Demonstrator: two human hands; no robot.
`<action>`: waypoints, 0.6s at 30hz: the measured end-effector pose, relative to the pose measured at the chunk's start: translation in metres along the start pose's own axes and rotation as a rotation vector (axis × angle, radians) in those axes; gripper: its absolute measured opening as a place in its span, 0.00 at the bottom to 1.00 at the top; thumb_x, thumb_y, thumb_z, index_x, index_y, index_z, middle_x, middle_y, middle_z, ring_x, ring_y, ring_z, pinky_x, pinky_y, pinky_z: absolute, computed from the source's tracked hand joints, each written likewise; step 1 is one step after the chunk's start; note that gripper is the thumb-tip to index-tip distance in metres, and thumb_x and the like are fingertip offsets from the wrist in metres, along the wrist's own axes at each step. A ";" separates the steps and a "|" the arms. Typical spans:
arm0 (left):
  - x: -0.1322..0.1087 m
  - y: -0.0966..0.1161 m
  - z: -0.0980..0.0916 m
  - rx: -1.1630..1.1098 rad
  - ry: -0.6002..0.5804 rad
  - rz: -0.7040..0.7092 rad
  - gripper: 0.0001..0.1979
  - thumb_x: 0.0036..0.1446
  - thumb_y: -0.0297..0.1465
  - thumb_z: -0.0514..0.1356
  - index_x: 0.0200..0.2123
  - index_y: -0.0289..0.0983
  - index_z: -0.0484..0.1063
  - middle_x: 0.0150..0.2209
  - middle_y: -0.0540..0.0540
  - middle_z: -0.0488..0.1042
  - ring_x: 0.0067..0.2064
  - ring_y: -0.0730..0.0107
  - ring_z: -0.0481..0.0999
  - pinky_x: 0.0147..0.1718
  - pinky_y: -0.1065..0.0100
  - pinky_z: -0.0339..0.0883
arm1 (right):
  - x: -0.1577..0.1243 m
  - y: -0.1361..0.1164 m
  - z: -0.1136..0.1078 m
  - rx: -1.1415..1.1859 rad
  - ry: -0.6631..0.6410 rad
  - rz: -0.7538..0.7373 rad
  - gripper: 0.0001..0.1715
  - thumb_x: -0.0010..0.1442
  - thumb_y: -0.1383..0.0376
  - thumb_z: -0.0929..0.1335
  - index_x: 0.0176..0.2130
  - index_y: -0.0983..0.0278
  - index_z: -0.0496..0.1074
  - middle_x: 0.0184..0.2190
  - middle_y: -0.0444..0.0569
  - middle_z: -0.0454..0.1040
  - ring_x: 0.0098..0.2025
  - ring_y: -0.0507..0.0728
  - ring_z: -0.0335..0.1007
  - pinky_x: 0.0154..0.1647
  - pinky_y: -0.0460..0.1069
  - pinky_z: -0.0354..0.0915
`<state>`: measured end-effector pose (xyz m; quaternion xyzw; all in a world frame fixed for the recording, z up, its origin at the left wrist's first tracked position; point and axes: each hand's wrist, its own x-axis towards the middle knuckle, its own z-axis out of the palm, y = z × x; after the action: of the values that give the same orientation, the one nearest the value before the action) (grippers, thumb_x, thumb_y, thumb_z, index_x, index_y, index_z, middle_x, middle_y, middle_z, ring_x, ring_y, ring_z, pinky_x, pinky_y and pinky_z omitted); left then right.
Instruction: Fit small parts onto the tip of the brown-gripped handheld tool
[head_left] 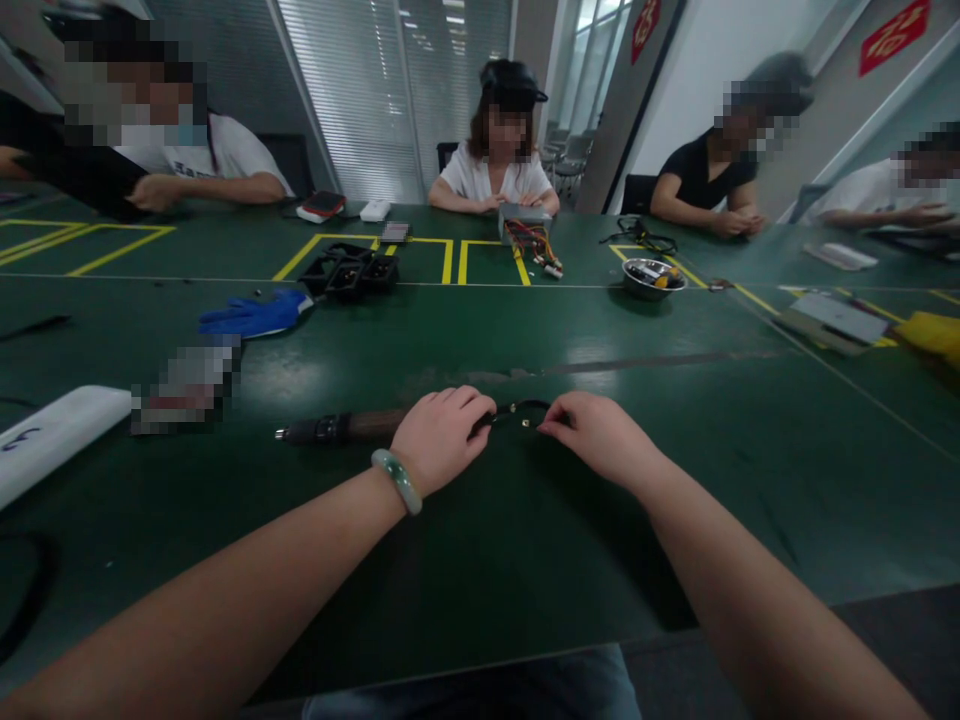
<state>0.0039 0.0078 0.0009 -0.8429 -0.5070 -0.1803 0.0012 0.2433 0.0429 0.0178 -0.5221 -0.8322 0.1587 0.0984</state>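
Sitting well left of the screwdriver [367, 427], on the green table [450, 610]: white case [64, 440], dark mark on it, cut off by the view edge. Next, just left of and a bit beyond the screwdriver tip: flat thing [187, 385], pixelated, can't tell what. Blue glove [255, 314] beyond that, lying flat. Black plastic parts [349, 272] bunched farther out, past the screwdriver.

Screwdriver itself lies crosswise in front of me, metal tip pointing left, brown body, right end under my left hand [442, 430]. Left grip narrow, fingers curled over that end; palm side hidden. Green-and-white bangle [397, 481] on that wrist.

Grey box [523, 218] with coloured wires: far beyond the screwdriver, right of it, at the hands of a person [491, 180] opposite. Black cord [535, 404] arcs off the screwdriver's right end, brassy bits showing near it. My right hand [592, 430], right of the screwdriver, has thumb and forefinger pinched on the cord, no gap visible.

Metal bowl [651, 286] beyond and right of the screwdriver, small stuff inside. Yellow cloth [934, 335] farthest right of it.
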 end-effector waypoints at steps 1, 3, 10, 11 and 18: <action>0.000 0.000 0.000 -0.003 0.001 0.002 0.09 0.60 0.31 0.56 0.44 0.41 0.70 0.45 0.47 0.72 0.45 0.63 0.71 0.42 0.60 0.65 | 0.001 -0.001 0.001 0.016 -0.017 -0.012 0.09 0.60 0.57 0.68 0.35 0.59 0.75 0.36 0.44 0.73 0.35 0.53 0.68 0.34 0.48 0.60; 0.000 -0.001 0.000 -0.012 0.001 0.006 0.09 0.60 0.32 0.56 0.44 0.42 0.70 0.45 0.47 0.71 0.45 0.63 0.71 0.42 0.60 0.65 | 0.002 -0.003 0.004 0.030 -0.039 -0.030 0.09 0.60 0.57 0.68 0.36 0.59 0.75 0.35 0.44 0.73 0.35 0.53 0.68 0.34 0.48 0.60; -0.001 -0.004 -0.001 -0.037 0.003 -0.003 0.11 0.60 0.33 0.57 0.46 0.44 0.72 0.45 0.49 0.71 0.45 0.65 0.71 0.43 0.61 0.65 | 0.005 -0.007 0.014 0.057 0.007 -0.112 0.09 0.59 0.58 0.69 0.36 0.60 0.75 0.35 0.46 0.73 0.35 0.53 0.69 0.34 0.48 0.61; -0.001 -0.004 -0.001 -0.040 0.003 -0.006 0.11 0.60 0.33 0.57 0.46 0.44 0.72 0.45 0.49 0.72 0.45 0.65 0.72 0.44 0.61 0.65 | 0.006 -0.008 0.016 0.059 0.022 -0.123 0.09 0.59 0.58 0.69 0.36 0.60 0.75 0.35 0.46 0.73 0.35 0.53 0.69 0.34 0.48 0.61; -0.001 -0.004 -0.001 -0.069 0.001 -0.027 0.11 0.60 0.33 0.57 0.46 0.44 0.73 0.46 0.49 0.72 0.45 0.65 0.72 0.45 0.61 0.66 | 0.010 -0.013 0.032 0.021 0.134 -0.142 0.06 0.59 0.61 0.70 0.34 0.61 0.73 0.35 0.46 0.73 0.35 0.53 0.68 0.35 0.48 0.61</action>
<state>-0.0003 0.0087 0.0010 -0.8353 -0.5120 -0.1981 -0.0299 0.2179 0.0416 -0.0076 -0.4701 -0.8569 0.1248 0.1706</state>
